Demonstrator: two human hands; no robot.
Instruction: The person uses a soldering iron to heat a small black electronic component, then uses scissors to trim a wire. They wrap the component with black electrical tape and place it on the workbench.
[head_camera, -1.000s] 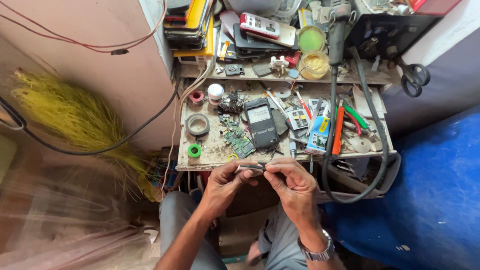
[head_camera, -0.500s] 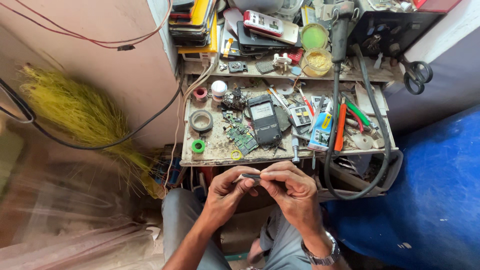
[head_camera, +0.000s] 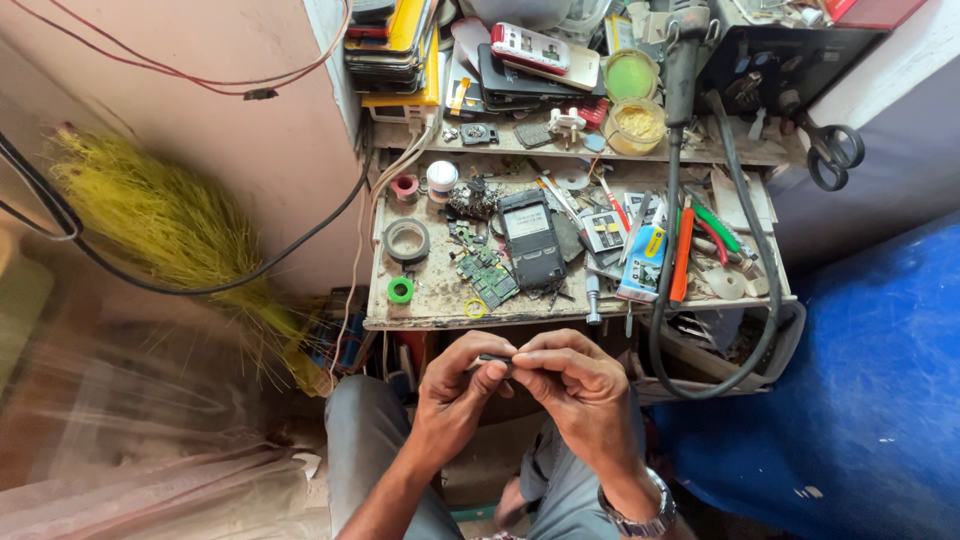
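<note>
Left hand (head_camera: 455, 395) and right hand (head_camera: 580, 385) together pinch small dark part (head_camera: 495, 358), fingers clenched on it, just below front edge of surface (head_camera: 430, 300). Keep grip firm, part steady over lap.

Changes since the earlier pictures: both hands sit lower in the view than a second ago, further from the front edge of the desk (head_camera: 430, 318), where earlier they nearly overlapped it. Left hand (head_camera: 455, 395) and right hand (head_camera: 580, 390) have drawn closer, fingertips now meeting over the small dark part (head_camera: 495, 358), which shows less than before, mostly covered by the right fingers. The right hand has turned more over the left. The wristwatch (head_camera: 640, 515) now lies nearer the bottom edge. The whole view has shifted slightly, with the desk higher in frame.
</note>
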